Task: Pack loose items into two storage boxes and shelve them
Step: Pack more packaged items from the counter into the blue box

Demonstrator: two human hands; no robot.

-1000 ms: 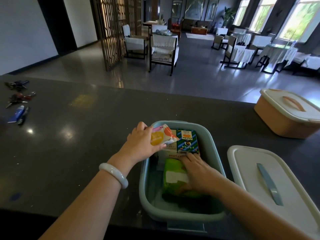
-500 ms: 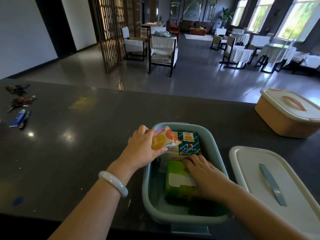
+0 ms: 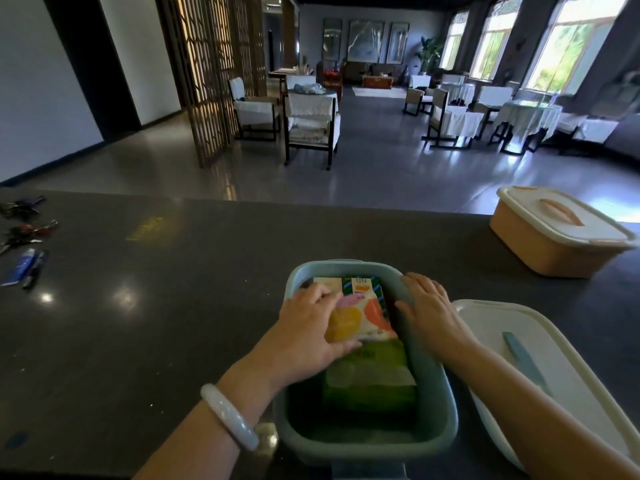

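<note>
An open blue-green storage box [image 3: 446, 420] stands on the dark counter right in front of me. Inside lie a green packet [image 3: 374, 372], a striped carton [image 3: 363, 284] at the far end, and a colourful packet [image 3: 360, 320] on top of them. My left hand [image 3: 304, 337] grips the colourful packet by its left side, inside the box. My right hand [image 3: 433, 313] rests with straight fingers on the box's right rim. The box's white lid [image 3: 568, 372] with a blue handle lies flat to the right.
A closed orange box [image 3: 543, 247] with a white lid sits at the far right of the counter. Keys [image 3: 24, 220], a blue tube [image 3: 19, 266] and a pen [image 3: 34, 268] lie at the far left. The counter's far edge [image 3: 242, 200] drops to a lounge floor.
My left hand has carried the colourful packet from the box's far left corner inward over the other items. My right hand left the green packet and moved to the right rim.
</note>
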